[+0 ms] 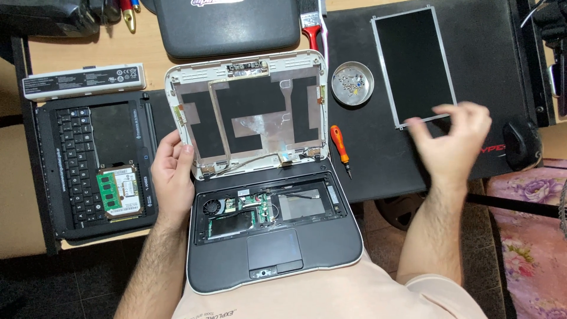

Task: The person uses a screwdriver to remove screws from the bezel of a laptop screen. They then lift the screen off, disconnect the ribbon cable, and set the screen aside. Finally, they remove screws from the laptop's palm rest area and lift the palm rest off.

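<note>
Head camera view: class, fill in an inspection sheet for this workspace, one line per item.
Surface: wooden desk with black mat.
Job's things: opened laptop, keyboard removed; bare lid shell; loose screen panel.
Clutter: screw dish, orange screwdriver, brush, battery, keyboard tray with memory sticks.
Grips: left hand holds the lid's left edge; right hand blurred above the mat, holding nothing.
Cables: thin wires at the hinges.
Surroundings: dark tiled floor, floral cloth.

Beside the mat (378,159): battery (82,81), keyboard (82,165), RAM stick (121,190), screw dish (352,83), screwdriver (340,146), brush (310,26).
</note>
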